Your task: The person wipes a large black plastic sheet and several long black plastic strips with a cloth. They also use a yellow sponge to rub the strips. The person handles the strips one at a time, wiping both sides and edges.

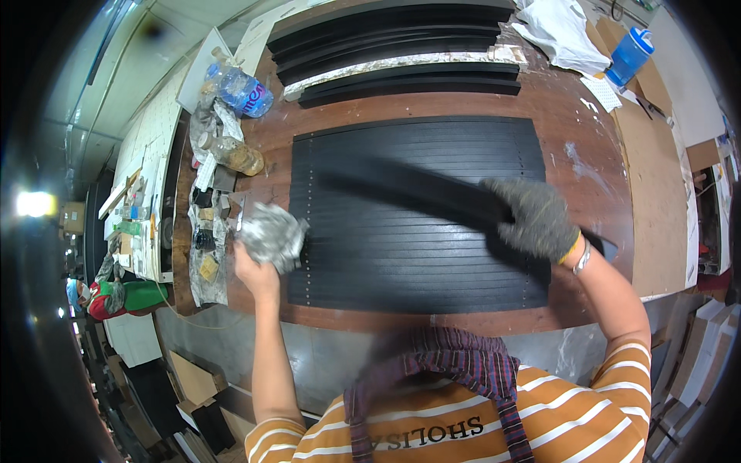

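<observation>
My right hand [539, 220], in a dark knitted glove with a yellow cuff, grips a long black slat [421, 189] near its right end. The slat is tilted above the table and smeared by motion. In my bare left hand [255, 266] is a crumpled grey-and-white rag [274, 235], partly blurred. Below both lies a broad panel of black slats [401, 270] set side by side, with rows of small dots along its left and right ends. The rag hangs by the panel's left edge.
Stacked black strips [386, 38] lie along the back of the brown table [594, 255]. A clear bottle [241, 91], a bottle with brownish contents [231, 154] and small blocks [208, 268] line the left. A blue jug [629, 55] and white bag [559, 35] stand back right. Another person [127, 297] is far left.
</observation>
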A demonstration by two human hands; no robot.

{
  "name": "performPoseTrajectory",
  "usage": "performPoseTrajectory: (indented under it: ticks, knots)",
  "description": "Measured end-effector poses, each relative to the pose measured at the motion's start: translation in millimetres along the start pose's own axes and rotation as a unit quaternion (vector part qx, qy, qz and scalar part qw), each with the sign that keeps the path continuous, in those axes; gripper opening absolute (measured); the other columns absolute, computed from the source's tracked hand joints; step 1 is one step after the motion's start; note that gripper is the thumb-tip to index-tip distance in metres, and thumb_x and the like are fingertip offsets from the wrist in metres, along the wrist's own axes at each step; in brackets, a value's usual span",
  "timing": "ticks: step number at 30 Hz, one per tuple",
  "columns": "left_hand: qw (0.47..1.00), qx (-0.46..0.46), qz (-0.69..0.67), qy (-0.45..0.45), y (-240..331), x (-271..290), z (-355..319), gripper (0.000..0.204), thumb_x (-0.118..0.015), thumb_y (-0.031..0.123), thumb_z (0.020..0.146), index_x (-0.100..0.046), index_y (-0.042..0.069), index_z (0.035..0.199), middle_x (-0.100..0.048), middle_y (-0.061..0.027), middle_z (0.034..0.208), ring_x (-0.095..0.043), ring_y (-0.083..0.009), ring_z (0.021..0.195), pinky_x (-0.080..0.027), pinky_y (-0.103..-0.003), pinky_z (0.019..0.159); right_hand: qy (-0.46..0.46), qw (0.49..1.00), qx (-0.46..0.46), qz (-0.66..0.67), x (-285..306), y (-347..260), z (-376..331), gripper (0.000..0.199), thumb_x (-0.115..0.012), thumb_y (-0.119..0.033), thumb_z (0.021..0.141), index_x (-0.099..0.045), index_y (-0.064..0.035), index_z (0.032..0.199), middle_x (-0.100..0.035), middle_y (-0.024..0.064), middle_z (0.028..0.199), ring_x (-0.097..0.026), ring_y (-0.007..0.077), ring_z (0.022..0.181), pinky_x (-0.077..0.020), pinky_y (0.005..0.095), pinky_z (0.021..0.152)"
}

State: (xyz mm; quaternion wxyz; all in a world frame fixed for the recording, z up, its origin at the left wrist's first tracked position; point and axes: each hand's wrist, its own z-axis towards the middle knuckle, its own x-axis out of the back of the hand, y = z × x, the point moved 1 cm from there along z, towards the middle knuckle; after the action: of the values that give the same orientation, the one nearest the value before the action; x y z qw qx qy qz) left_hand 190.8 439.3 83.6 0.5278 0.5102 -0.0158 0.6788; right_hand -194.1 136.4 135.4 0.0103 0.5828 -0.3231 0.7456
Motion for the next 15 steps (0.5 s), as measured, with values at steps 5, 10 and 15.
performPoseTrajectory:
  ticks: [5,10,15]
  knots:
    - [0.972,-0.113,0.183,-0.096,0.0,-32.5,-81.3,0.047,-0.058,0.002,0.071,-0.056,-0.005,0.117,-0.06,-0.022,0.112,-0.055,-0.0434,0.105,-0.042,-0.051,0.094,0.079,0.992,0.024,-0.095,-8.6,59.6,82.3,0.059,-0.073,-0.013,0.077,-0.061,-0.0114,0.134,-0.068,0.0151,0.118,-0.066,0.0343,0.11,-0.0519,0.0457,0.095]
    - [0.976,-0.044,0.208,-0.046,4.4,-55.1,-99.0,0.05,-0.06,0.004,0.069,-0.053,-0.003,0.118,-0.055,-0.0213,0.115,-0.05,-0.0427,0.106,-0.037,-0.052,0.095,0.081,0.988,0.082,-0.107,-32.1,96.8,172.1,0.046,-0.072,-0.011,0.078,-0.067,-0.012,0.124,-0.069,0.0134,0.116,-0.065,0.035,0.11,-0.0515,0.0461,0.095]
    - [0.978,-0.046,0.192,-0.071,2.0,-47.2,-95.0,0.053,-0.065,0.007,0.069,-0.053,-0.004,0.119,-0.055,-0.0203,0.111,-0.05,-0.042,0.106,-0.037,-0.052,0.094,0.08,0.986,0.107,-0.098,-72.7,117.5,235.8,0.04,-0.07,-0.011,0.076,-0.07,-0.012,0.116,-0.07,0.0125,0.113,-0.066,0.0355,0.106,-0.0523,0.0454,0.093]
